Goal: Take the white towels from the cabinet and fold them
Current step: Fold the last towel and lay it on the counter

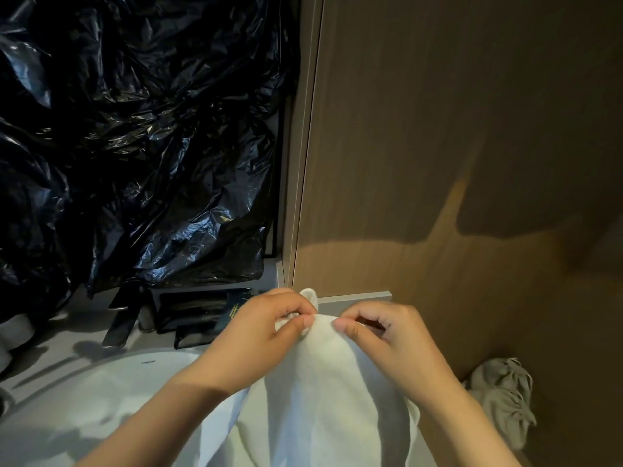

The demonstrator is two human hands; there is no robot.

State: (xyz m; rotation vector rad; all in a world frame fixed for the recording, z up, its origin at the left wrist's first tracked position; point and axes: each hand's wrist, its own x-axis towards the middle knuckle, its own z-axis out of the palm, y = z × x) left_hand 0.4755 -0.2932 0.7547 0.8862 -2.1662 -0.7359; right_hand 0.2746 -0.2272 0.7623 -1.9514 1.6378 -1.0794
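**Item under handling.** The white towel (323,382) was held up in the air in front of the person. It was gripped by its upper edge and hung down past the bottom of the view, resting on no surface. A small curl of cloth stood up above the grip.

**Hands.** The left hand (269,326) pinched the upper edge between the thumb and curled fingers. The right hand (377,328) pinched the same edge just beside it. With the two grips so close, the cloth fell as a narrow, bunched column with loose folds on either side.

**Assessment of step.** This appeared to be the search for the hem before the first fold. To do it well, the hands would need to slide apart along the edge until each held a corner. With the edge taut, the towel would hang flat, and the corners could then be brought together squarely. Folding from the bunched grip would probably give uneven layers.

**Surroundings.** A white basin (101,382) lay below to the left, set in a grey worktop (84,335) that carried dark flat packets (195,311). The hanging end should be kept out of the basin. Black plastic sheeting (135,129) stood behind. A brown wooden panel (472,129) filled the right side, and whether it belonged to the cabinet could not be told. A crumpled grey cloth (502,392) lay at its foot.
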